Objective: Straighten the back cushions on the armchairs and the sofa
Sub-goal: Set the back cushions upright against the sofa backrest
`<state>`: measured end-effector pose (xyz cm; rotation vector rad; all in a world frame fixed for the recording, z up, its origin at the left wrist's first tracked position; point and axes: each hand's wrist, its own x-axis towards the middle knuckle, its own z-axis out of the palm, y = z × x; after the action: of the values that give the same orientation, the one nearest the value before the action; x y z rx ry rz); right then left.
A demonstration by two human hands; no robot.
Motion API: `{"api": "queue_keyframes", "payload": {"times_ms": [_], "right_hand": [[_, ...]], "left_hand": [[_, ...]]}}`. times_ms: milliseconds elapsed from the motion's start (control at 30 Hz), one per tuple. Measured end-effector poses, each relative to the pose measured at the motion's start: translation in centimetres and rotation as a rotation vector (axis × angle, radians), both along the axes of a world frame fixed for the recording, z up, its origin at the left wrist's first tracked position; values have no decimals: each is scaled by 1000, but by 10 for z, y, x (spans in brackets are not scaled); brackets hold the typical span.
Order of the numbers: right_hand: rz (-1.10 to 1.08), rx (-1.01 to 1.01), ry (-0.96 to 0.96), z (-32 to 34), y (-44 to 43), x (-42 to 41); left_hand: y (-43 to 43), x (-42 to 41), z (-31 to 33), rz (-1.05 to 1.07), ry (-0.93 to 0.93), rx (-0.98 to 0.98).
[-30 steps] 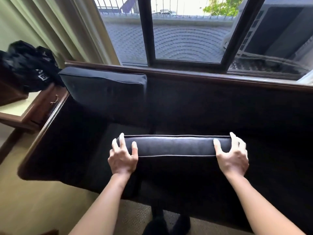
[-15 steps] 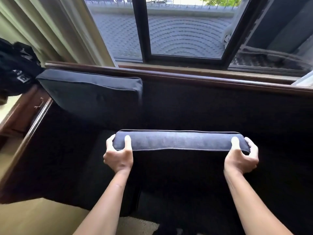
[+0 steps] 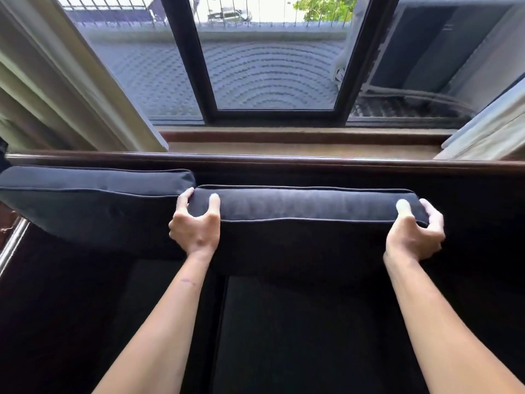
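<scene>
A dark navy back cushion [image 3: 306, 204] stands upright close to the wooden back rail of the sofa [image 3: 284, 162]. My left hand [image 3: 196, 226] grips its top left corner, thumb on the front and fingers curled behind. At the top right corner my right hand [image 3: 416, 231] holds it the same way. A second navy back cushion [image 3: 93, 194] leans against the rail to the left, its right end almost touching the held one. Dark seat cushions [image 3: 298, 336] lie below my arms.
Behind the sofa is a window [image 3: 272, 61] with a dark frame and a wooden sill [image 3: 298, 137]. Pale curtains [image 3: 56, 89] hang at the left and at the far right. The sofa's left armrest edge [image 3: 11, 245] shows at the left border.
Both hands closed on the middle cushion's upper corners and carried it up and back from the seat to the sofa's back rail, next to the left cushion. My view moved closer.
</scene>
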<state>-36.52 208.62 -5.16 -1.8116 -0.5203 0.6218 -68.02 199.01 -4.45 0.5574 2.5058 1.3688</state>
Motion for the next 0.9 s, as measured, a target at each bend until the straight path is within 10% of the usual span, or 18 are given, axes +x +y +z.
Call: {"api": "queue_keyframes", "payload": {"times_ms": [333,900], "right_hand": [[165,-133,-17,-38,65,-22],[805,-278,-420,-74,47,7]], "left_hand": [[58,-47,-23,-451,-114,-193],[53,15,-62,-845,527,-561]]}}
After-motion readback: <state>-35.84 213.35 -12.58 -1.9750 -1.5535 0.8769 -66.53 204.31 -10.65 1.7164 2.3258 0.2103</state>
